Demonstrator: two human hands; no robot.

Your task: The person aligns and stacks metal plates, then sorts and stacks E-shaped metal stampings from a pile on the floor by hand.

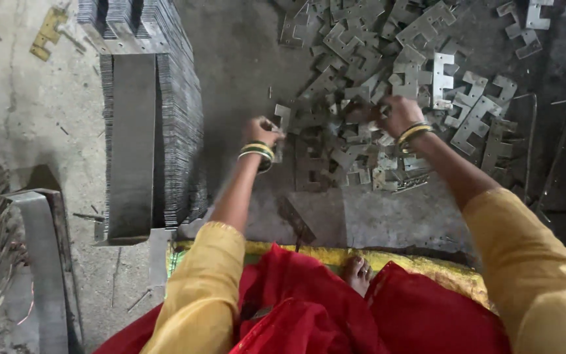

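Observation:
A heap of flat grey E-shaped metal plates (388,78) lies spread on the concrete floor ahead of me. My left hand (262,131) is closed around one or a few plates (283,117) at the heap's near left edge, held just above the floor. My right hand (397,115) reaches into the middle of the heap with its fingers closed over plates there. Both wrists wear yellow and green bangles. Yellow sleeves cover my arms, and red cloth lies over my lap with my bare foot (359,272) showing.
A tall, neatly packed stack of thin metal plates (178,111) stands at my left with a flat grey bar (132,144) against it. A bent metal strip (47,262) lies at lower left. I sit on a yellow mat (309,252). Loose plates (525,26) lie at the far right.

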